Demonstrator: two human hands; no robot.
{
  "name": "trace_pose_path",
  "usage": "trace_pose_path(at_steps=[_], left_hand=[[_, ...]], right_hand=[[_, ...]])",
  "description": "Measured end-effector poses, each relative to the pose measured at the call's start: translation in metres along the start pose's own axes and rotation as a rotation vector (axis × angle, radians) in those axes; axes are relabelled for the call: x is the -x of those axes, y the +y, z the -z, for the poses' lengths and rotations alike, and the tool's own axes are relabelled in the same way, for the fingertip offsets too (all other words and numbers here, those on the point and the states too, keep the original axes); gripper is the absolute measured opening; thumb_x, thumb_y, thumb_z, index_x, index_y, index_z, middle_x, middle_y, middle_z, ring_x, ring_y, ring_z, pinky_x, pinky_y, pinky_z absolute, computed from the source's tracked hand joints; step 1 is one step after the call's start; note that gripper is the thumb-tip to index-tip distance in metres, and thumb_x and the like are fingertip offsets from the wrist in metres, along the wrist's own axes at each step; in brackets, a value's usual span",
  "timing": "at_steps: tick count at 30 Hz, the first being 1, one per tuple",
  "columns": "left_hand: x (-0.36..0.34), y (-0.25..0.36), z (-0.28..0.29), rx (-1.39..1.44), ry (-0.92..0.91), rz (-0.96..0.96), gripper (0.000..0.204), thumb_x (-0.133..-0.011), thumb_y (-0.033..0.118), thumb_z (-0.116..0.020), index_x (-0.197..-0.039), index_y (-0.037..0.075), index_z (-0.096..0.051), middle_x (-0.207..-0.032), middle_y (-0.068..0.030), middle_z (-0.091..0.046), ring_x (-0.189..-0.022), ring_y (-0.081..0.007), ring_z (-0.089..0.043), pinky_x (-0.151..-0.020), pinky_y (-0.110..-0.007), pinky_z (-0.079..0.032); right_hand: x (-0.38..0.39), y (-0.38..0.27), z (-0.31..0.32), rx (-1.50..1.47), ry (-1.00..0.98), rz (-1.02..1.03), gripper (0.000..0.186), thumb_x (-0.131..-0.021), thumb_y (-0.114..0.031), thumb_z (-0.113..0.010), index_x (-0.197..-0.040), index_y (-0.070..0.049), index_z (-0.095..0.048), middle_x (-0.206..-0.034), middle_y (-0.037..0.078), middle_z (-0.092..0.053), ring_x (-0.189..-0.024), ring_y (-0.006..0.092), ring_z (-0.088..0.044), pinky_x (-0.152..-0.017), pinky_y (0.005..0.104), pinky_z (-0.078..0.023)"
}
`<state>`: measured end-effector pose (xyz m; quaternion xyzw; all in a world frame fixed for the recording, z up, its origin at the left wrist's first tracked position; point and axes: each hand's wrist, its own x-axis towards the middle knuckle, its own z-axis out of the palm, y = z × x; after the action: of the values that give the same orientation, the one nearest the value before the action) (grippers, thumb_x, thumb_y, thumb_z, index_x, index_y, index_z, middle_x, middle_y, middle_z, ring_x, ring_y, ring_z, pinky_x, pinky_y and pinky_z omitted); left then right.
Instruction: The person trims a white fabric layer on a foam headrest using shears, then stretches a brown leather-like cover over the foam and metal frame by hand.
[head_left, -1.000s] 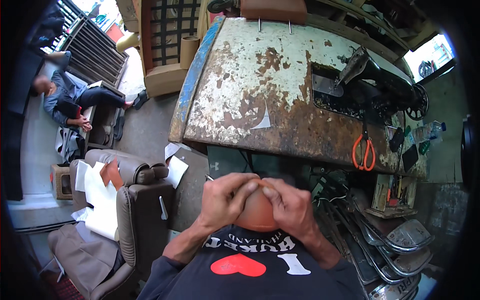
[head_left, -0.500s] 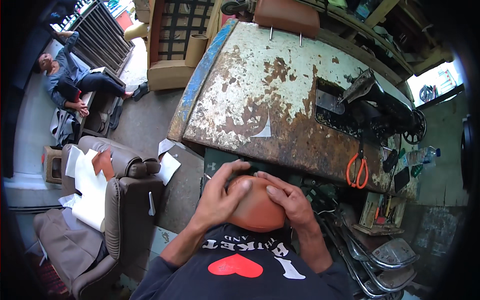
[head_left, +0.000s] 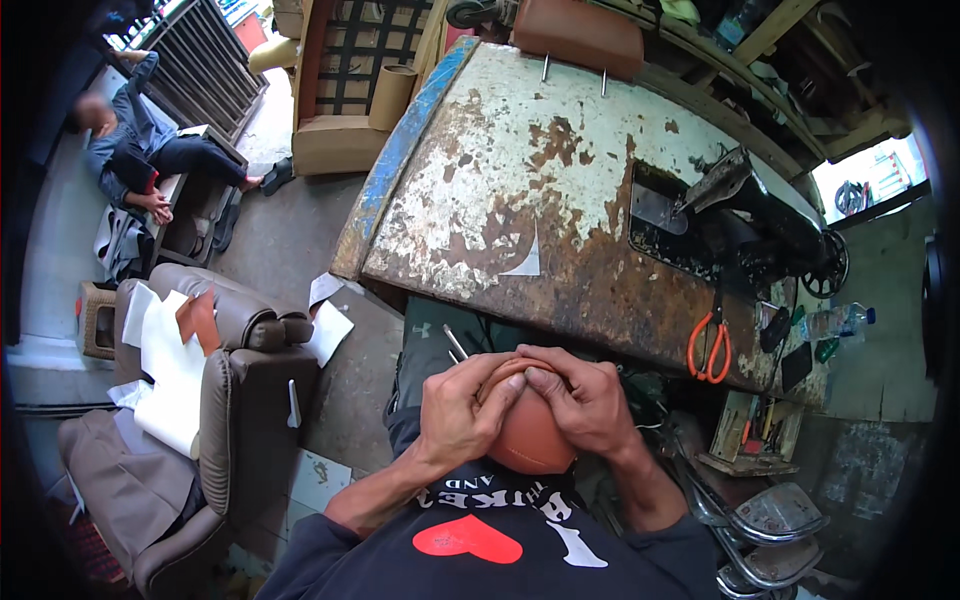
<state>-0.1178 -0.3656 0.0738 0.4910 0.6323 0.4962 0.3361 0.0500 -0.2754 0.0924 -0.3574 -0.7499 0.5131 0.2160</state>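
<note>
Close against my body I hold a headrest covered in orange-brown leather, with a seam along its lower edge. Metal posts stick out from its far left side. My left hand is closed on the cover's far edge, its thumb pressing on the leather. Opposite it, my right hand grips the same edge, thumb bent inward near the left thumb. Folds of the cover bunch up between the two hands. The headrest's underside is hidden.
Ahead stands a worn table with a black sewing machine, orange-handled scissors, a bottle and another brown headrest. At left is a grey-brown armchair with material on it. A person sits farther back.
Both hands have closed in toward each other on the far edge, bunching the cover. The headrest has tilted, and its metal posts now show more on the left.
</note>
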Motion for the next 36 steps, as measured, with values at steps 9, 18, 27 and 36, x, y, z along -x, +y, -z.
trace_pose_path(at_steps=[9,18,27,36], left_hand=[[-0.003,0.005,-0.01,0.065,-0.089,0.256,0.022,-0.096,0.023,-0.073,-0.102,0.003,-0.079,-0.072,-0.0127,-0.07,-0.064,-0.0164,-0.069,-0.063,-0.031,-0.053],[-0.021,-0.005,0.006,0.113,-0.153,-0.006,0.034,-0.097,0.02,-0.069,-0.123,-0.001,-0.07,-0.106,-0.0166,-0.07,-0.102,-0.0307,-0.071,-0.091,-0.038,-0.054],[-0.021,0.0,0.015,-0.157,-0.101,-0.007,0.024,-0.098,0.017,-0.067,-0.112,-0.001,-0.073,-0.097,-0.018,-0.072,-0.089,-0.034,-0.072,-0.08,-0.04,-0.055],[-0.024,-0.006,0.007,0.036,-0.062,0.242,0.025,-0.1,0.023,-0.068,-0.099,-0.002,-0.074,-0.08,-0.0096,-0.069,-0.072,-0.0156,-0.061,-0.068,-0.033,-0.049]], right_hand=[[0.013,-0.002,0.004,-0.162,0.144,-0.325,0.026,-0.101,-0.026,-0.07,-0.103,-0.002,-0.08,-0.082,0.008,-0.078,-0.079,0.0093,-0.071,-0.071,0.0271,-0.055],[0.004,0.0,0.012,0.05,0.029,0.02,0.041,-0.1,-0.025,-0.069,-0.132,0.0,-0.067,-0.114,0.021,-0.075,-0.103,0.0279,-0.074,-0.092,0.0377,-0.056],[-0.01,-0.01,-0.002,0.169,0.044,-0.063,0.03,-0.1,-0.026,-0.068,-0.121,-0.006,-0.075,-0.093,0.02,-0.075,-0.087,0.0343,-0.075,-0.078,0.0404,-0.058],[-0.006,0.012,-0.012,-0.179,0.18,-0.348,0.03,-0.102,-0.031,-0.068,-0.114,-0.006,-0.078,-0.097,0.013,-0.079,-0.09,0.0182,-0.076,-0.078,0.032,-0.057]])
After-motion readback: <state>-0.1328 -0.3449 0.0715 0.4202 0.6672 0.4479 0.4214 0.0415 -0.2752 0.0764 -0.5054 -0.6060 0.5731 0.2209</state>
